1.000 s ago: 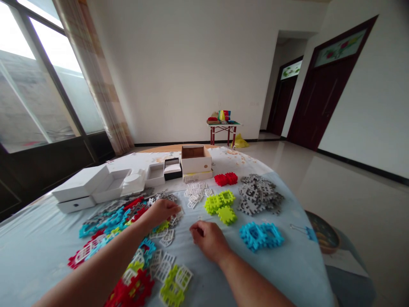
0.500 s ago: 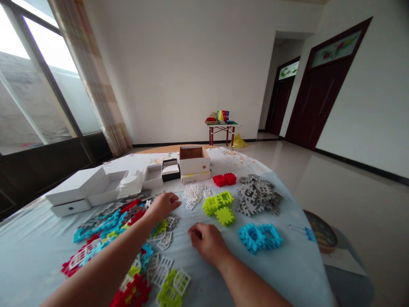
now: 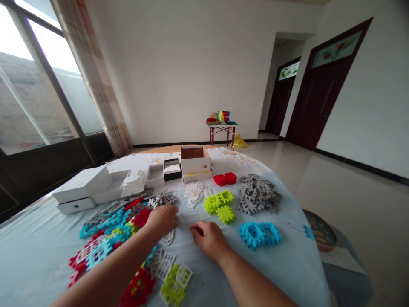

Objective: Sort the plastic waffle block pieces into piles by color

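My left hand (image 3: 162,220) is lowered over the right edge of a mixed pile of plastic building pieces, its fingers curled downward. It covers part of the pile, and what lies under its fingertips is hidden. Close to it are white lattice window pieces (image 3: 163,265), a red toothed piece (image 3: 140,218) and grey pieces (image 3: 161,198). My right hand (image 3: 209,239) rests above the blue cloth with its fingers curled in, and nothing shows in it. Beyond it sit green toothed pieces (image 3: 226,214), and blue ones (image 3: 259,234) lie to its right.
Sorted at the back are white lattice pieces (image 3: 195,194), red pieces (image 3: 225,179) and a grey heap (image 3: 258,194). White boxes (image 3: 79,185) and an open carton (image 3: 196,165) stand along the far side. The table's rounded edge curves by on the right.
My left hand has come down and slightly nearer to me, from beside the white lattice pieces onto the mixed pile. My right hand has hardly moved.
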Available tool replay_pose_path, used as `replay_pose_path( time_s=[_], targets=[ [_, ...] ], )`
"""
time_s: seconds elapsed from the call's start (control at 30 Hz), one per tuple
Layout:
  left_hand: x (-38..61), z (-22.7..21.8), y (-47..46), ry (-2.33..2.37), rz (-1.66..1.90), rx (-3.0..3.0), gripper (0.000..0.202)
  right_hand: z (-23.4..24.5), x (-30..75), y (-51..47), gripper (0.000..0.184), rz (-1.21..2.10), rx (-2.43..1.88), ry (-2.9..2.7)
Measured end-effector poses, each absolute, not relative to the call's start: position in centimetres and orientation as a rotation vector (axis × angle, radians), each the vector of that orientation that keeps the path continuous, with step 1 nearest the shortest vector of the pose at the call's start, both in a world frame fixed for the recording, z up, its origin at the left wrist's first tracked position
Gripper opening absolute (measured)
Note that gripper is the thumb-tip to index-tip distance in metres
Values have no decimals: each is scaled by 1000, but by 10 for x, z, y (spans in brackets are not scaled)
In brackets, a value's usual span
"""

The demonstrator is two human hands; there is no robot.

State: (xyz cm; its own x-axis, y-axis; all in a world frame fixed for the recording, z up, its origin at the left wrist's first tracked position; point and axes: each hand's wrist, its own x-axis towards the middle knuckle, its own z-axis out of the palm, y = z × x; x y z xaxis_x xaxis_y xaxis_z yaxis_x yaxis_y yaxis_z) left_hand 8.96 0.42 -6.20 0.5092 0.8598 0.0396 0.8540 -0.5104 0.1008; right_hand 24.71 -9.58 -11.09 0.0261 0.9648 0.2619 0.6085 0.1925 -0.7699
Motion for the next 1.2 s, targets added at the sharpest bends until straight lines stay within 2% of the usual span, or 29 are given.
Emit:
replay_pose_path(
  time_s=[0.23, 0.37, 0.6, 0.77, 0.93, 1.1, 1.2],
  targets=[
    [78, -50, -2, 1637, 477, 2462, 37, -113, 247, -96, 22, 567, -1508, -1672],
    [70, -48, 4, 1623, 558, 2195, 40, -114, 247, -96, 22, 564, -1500, -1675],
    [57, -64, 3, 1472, 473, 2040, 39, -115, 247, -95, 23, 541, -1504, -1696],
    [57, -59, -6, 1360, 401, 2091, 38, -115, 248, -95, 23, 548, -1515, -1695],
    [57, -57, -12, 1339, 314, 2074, 47, -114, 248, -96, 23, 542, -1510, -1696],
    [49, -51, -17, 1305, 237, 2131, 41, -113, 248, -96, 23, 535, -1508, -1707],
    [46, -41, -21, 1227, 126, 2228, 48, -114, 248, -96, 23, 532, -1514, -1708]
  ],
)
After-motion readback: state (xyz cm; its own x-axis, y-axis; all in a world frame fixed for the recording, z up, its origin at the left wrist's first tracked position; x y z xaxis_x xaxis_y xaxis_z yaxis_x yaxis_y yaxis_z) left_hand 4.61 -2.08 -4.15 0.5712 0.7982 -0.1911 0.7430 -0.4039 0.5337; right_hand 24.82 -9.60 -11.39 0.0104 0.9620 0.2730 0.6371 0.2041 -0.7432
